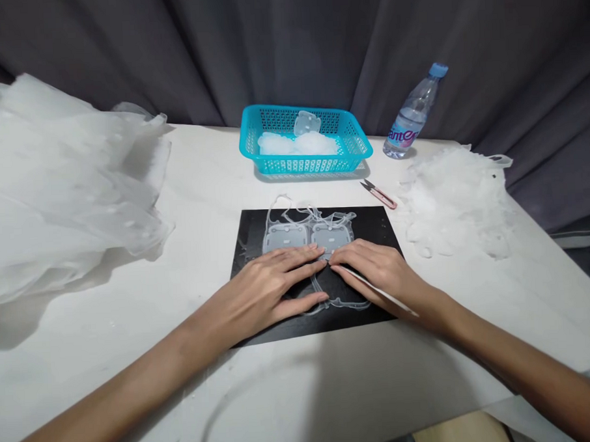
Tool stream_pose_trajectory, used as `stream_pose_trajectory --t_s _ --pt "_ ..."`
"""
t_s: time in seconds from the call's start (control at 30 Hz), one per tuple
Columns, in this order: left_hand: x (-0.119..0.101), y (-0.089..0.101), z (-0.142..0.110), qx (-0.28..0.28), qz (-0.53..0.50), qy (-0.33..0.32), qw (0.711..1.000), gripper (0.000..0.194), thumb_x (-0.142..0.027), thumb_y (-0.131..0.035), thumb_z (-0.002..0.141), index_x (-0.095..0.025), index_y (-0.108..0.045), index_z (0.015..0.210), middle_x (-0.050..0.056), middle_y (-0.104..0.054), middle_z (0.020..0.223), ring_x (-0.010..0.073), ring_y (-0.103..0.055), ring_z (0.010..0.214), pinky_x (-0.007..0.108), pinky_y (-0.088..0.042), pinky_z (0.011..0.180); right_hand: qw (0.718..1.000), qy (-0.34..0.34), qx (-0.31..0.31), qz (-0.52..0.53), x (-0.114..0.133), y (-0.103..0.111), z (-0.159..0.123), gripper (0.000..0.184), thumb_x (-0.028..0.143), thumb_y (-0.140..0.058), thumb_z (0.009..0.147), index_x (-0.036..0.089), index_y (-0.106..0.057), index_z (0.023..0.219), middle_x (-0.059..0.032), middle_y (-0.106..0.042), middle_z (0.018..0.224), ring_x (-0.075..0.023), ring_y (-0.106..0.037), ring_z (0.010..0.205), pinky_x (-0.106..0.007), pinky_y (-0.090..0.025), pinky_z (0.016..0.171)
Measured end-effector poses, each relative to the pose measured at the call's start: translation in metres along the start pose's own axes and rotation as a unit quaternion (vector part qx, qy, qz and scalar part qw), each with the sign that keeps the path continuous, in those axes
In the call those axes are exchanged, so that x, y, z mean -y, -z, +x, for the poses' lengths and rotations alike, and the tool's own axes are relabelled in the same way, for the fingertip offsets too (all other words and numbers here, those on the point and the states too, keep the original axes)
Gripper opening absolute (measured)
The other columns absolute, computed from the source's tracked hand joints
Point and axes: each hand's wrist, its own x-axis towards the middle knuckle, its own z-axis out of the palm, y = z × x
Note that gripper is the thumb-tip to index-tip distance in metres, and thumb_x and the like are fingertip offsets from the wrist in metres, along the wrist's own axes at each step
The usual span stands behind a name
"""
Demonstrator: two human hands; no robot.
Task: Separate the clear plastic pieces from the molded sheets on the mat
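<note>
A sheet of translucent moulded silicone-like pieces (331, 236) lies on a black mat (373, 224), with thin loose strips of edging trailing at its far side. My left hand (282, 280) rests flat over the sheet's near left part, fingers stretched out and pressing it. My right hand (375, 269) is closed on a thin white stick-like tool (381, 291), whose rear end points back toward my wrist. Its tip is hidden by my fingers, close to my left fingertips at the pieces' near edge. An outline of thin leftover edging (350, 304) lies below the hands.
Behind the mat stands a blue basket (307, 163) holding translucent pieces. Pink-handled thread snips (379, 194) and a water bottle (410, 121) are to its right. A large stack of translucent sheets (68, 179) fills the left; a heap of scraps (460, 201) lies right.
</note>
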Motion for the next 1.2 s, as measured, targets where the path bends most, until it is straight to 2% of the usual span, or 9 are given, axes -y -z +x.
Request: stream_pose_trajectory --t_s 0.1,0.3,0.43,0.63,0.9,1.07,1.2 --pt "0.0 -0.001 -0.001 -0.015 -0.006 0.003 1.0 0.055 -0.057 -0.057 0.103 -0.025 -0.061 0.148 0.006 -0.057 0.156 0.0277 -0.061 0.139 0.045 -0.048 0.12 1.0 -0.007 0.019 0.019 -0.003 0.009 -0.003 0.015 0.02 -0.048 0.109 0.018 -0.062 0.113 -0.0121 -0.074 0.108 -0.0245 -0.071 0.099 -0.038 -0.058 0.086" --pt "-0.002 0.001 -0.002 -0.013 -0.012 0.005 1.0 0.058 -0.058 -0.061 0.1 -0.024 -0.062 0.147 0.006 -0.055 0.157 0.0281 -0.06 0.14 0.045 -0.048 0.121 0.987 -0.073 0.024 0.142 -0.012 0.021 -0.011 0.014 0.026 -0.054 0.108 0.022 -0.065 0.116 -0.0076 -0.074 0.112 -0.0202 -0.072 0.102 -0.033 -0.058 0.09" --pt "-0.003 0.001 -0.003 -0.011 -0.012 0.004 1.0 0.068 -0.063 -0.065 0.095 -0.024 -0.059 0.15 0.008 -0.054 0.159 0.0302 -0.059 0.141 0.047 -0.048 0.121 0.987 -0.05 0.025 0.153 -0.013 0.017 -0.007 0.015 0.025 -0.055 0.108 0.021 -0.065 0.118 -0.0081 -0.073 0.112 -0.0202 -0.071 0.104 -0.034 -0.058 0.092" --pt "-0.001 -0.002 -0.004 -0.016 -0.03 0.006 0.999 0.071 -0.062 -0.069 0.092 -0.026 -0.056 0.153 0.006 -0.053 0.16 0.0297 -0.057 0.143 0.046 -0.045 0.123 0.996 0.003 0.01 0.084 -0.008 0.009 -0.002 0.017 0.021 -0.05 0.109 0.02 -0.064 0.118 -0.0099 -0.075 0.109 -0.0225 -0.072 0.102 -0.038 -0.059 0.091" --pt "-0.002 -0.001 -0.007 -0.002 -0.031 0.009 0.999 0.077 -0.066 -0.067 0.092 -0.027 -0.05 0.157 0.005 -0.048 0.163 0.0297 -0.053 0.146 0.046 -0.044 0.124 0.998 0.045 -0.025 -0.031 -0.005 0.002 0.0 0.016 0.017 -0.051 0.108 0.018 -0.066 0.113 -0.0093 -0.078 0.103 -0.0225 -0.075 0.097 -0.037 -0.062 0.089" --pt "-0.001 0.0 -0.007 0.015 -0.022 0.009 1.0 0.078 -0.068 -0.064 0.093 -0.026 -0.048 0.158 0.005 -0.046 0.164 0.0293 -0.051 0.148 0.046 -0.043 0.125 0.995 0.047 -0.04 -0.075 0.0 -0.004 0.001 0.016 0.015 -0.053 0.106 0.016 -0.069 0.109 -0.0102 -0.079 0.101 -0.0226 -0.075 0.094 -0.035 -0.062 0.084" --pt "0.0 -0.002 -0.008 0.014 -0.018 0.006 1.0 0.078 -0.067 -0.063 0.094 -0.027 -0.047 0.159 0.004 -0.044 0.165 0.0274 -0.05 0.149 0.043 -0.041 0.126 0.996 0.037 -0.044 -0.068 0.002 -0.004 0.0 0.016 0.014 -0.051 0.107 0.015 -0.067 0.109 -0.0111 -0.079 0.102 -0.0228 -0.075 0.095 -0.035 -0.062 0.085"
